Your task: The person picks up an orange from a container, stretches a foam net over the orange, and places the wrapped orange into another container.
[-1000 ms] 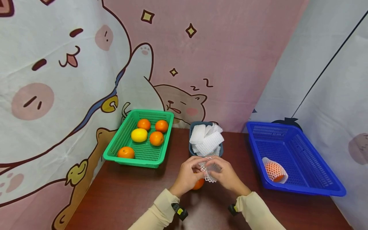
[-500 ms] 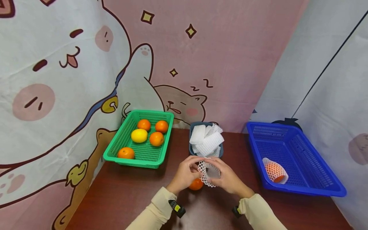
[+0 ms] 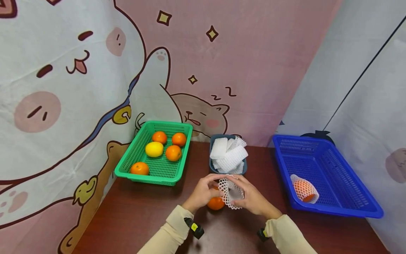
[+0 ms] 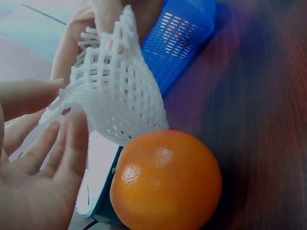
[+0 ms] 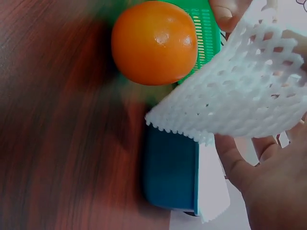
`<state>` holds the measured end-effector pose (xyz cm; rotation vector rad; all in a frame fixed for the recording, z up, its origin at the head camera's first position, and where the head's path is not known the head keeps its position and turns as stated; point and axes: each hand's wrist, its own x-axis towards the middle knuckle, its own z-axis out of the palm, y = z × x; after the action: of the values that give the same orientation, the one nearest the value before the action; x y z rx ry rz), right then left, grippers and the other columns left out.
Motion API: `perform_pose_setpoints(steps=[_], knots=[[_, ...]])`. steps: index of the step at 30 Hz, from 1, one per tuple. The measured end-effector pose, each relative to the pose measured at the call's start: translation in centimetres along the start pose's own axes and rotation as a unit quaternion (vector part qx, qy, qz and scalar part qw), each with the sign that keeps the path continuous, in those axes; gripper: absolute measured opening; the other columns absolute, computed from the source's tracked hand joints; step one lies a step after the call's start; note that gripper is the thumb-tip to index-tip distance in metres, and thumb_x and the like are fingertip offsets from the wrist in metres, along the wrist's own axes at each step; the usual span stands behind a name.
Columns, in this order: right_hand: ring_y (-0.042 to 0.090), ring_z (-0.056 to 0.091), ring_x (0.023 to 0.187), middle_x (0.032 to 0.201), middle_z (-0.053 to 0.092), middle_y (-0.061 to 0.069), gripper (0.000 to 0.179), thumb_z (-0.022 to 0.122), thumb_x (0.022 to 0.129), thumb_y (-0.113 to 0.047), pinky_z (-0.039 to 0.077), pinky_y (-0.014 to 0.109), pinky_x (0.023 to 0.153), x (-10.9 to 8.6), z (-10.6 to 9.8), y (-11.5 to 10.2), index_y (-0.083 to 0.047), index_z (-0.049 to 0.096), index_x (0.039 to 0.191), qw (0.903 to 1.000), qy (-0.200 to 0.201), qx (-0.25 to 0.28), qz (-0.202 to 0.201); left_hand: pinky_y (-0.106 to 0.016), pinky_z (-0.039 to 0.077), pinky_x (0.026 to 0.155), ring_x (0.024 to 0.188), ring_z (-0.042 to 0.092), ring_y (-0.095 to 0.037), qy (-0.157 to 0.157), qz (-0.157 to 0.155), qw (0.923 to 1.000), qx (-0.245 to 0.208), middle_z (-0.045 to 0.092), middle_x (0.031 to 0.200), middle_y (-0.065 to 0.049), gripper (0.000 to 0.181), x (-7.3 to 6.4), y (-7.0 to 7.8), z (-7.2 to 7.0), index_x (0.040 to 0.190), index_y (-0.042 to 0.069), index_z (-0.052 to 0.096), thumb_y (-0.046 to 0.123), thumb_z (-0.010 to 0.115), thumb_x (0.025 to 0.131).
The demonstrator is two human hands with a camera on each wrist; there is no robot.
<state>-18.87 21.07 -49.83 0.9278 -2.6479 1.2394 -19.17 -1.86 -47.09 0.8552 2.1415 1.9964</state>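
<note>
A white foam net sleeve (image 3: 230, 203) is spread between my two hands just above the table. My left hand (image 3: 202, 193) pinches one edge of its mouth between thumb and fingers, and my right hand (image 3: 255, 199) holds the opposite side. Under the left fingers sits a bare orange (image 3: 216, 203) on the table, partly hidden in the head view. Both wrist views show this orange (image 4: 165, 182) whole or nearly so, outside the net (image 5: 240, 91). The mesh mouth gapes as a rounded opening.
Several oranges and a yellow lemon (image 3: 154, 149) lie in a green basket (image 3: 163, 179) at left. Behind my hands, a small blue-grey bin (image 3: 210, 163) holds more foam nets (image 3: 231, 158). At right, a blue basket (image 3: 333, 210) contains a net-wrapped orange (image 3: 303, 190).
The net's mouth has been pulled wider and now shows as a rounded opening. Both hands have drawn slightly apart, the left one shifting a little left. The orange has stayed about in place.
</note>
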Motion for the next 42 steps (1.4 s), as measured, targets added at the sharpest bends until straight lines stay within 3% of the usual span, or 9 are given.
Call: perform_pose_setpoints(steps=[6,10,13,16,18,21,26,32,42], knots=[[0.022,0.048,0.121,0.139,0.047,0.001,0.084,0.088,0.069,-0.011,0.045,0.041,0.095,0.3,-0.2,0.3,-0.015,0.049,0.144,0.9999,0.01,-0.011,-0.005,-0.038,0.053,0.076,0.098,0.059,-0.042,0.043,0.008,0.9984,0.036,0.054,0.124,-0.022,0.055,-0.1,-2.6,0.1,0.131,-0.003,0.056,-0.001,0.076,0.08],[0.021,0.047,0.123,0.138,0.048,0.0,0.084,0.088,0.068,-0.009,0.044,0.045,0.097,0.3,-0.3,0.6,-0.013,0.05,0.143,0.9997,0.019,-0.018,0.001,-0.047,0.052,0.081,0.104,0.057,-0.035,0.065,0.02,0.9915,0.111,0.055,0.123,-0.015,0.059,-0.7,-4.2,-0.3,0.132,0.006,0.056,0.009,0.08,0.079],[0.022,0.046,0.124,0.138,0.048,0.001,0.084,0.088,0.068,-0.01,0.043,0.047,0.098,0.3,-0.4,0.9,-0.012,0.05,0.142,0.9995,0.023,-0.023,0.003,-0.048,0.047,0.091,0.112,0.053,-0.032,0.051,0.0,0.9786,0.199,0.054,0.128,-0.012,0.065,-1.4,-5.0,-0.6,0.135,0.011,0.054,0.017,0.083,0.077],[0.022,0.046,0.125,0.138,0.048,0.001,0.083,0.088,0.068,-0.011,0.042,0.047,0.099,0.2,-0.4,1.3,-0.012,0.05,0.142,0.9992,0.024,-0.031,0.007,-0.047,0.043,0.097,0.117,0.049,-0.03,0.02,-0.034,0.9596,0.279,0.051,0.133,-0.008,0.073,-2.0,-5.8,-0.6,0.137,0.014,0.053,0.026,0.085,0.073],[0.022,0.046,0.125,0.138,0.048,0.001,0.083,0.088,0.068,-0.012,0.041,0.049,0.099,0.1,-0.3,1.5,-0.013,0.05,0.142,0.999,0.026,-0.033,0.012,-0.046,0.041,0.097,0.119,0.047,-0.029,0.0,-0.056,0.9494,0.309,0.049,0.136,-0.006,0.077,-2.3,-6.3,-0.5,0.139,0.016,0.051,0.032,0.086,0.072],[0.022,0.046,0.125,0.138,0.048,0.001,0.083,0.088,0.069,-0.013,0.041,0.051,0.099,0.1,-0.3,1.7,-0.014,0.05,0.142,0.9989,0.027,-0.032,0.019,-0.046,0.043,0.095,0.118,0.048,-0.029,-0.012,-0.074,0.9491,0.306,0.05,0.135,-0.007,0.078,-2.5,-6.9,-0.3,0.139,0.015,0.051,0.033,0.086,0.071],[0.024,0.046,0.125,0.139,0.047,0.003,0.081,0.087,0.07,-0.014,0.041,0.053,0.099,-0.1,-0.2,1.8,-0.015,0.05,0.143,0.9989,0.023,-0.03,0.029,-0.045,0.045,0.092,0.111,0.054,-0.027,0.004,-0.076,0.9577,0.278,0.056,0.126,-0.008,0.076,-2.6,-7.5,-0.3,0.136,0.01,0.053,0.029,0.087,0.071],[0.025,0.046,0.126,0.14,0.047,0.004,0.081,0.087,0.07,-0.013,0.04,0.054,0.099,-0.2,-0.1,1.9,-0.015,0.05,0.142,0.9988,0.024,-0.025,0.033,-0.044,0.046,0.091,0.109,0.056,-0.024,0.015,-0.085,0.9612,0.262,0.058,0.126,-0.006,0.077,-2.8,-8.3,-0.1,0.136,0.01,0.053,0.028,0.088,0.069],[0.024,0.045,0.126,0.141,0.046,0.003,0.083,0.087,0.07,-0.012,0.04,0.052,0.1,-0.3,0.3,2.4,-0.018,0.049,0.143,0.9984,0.024,-0.032,0.039,-0.044,0.046,0.09,0.106,0.058,-0.022,0.064,-0.104,0.9686,0.216,0.061,0.125,-0.002,0.078,-3.0,-8.9,-0.2,0.134,0.012,0.056,0.032,0.09,0.067]])
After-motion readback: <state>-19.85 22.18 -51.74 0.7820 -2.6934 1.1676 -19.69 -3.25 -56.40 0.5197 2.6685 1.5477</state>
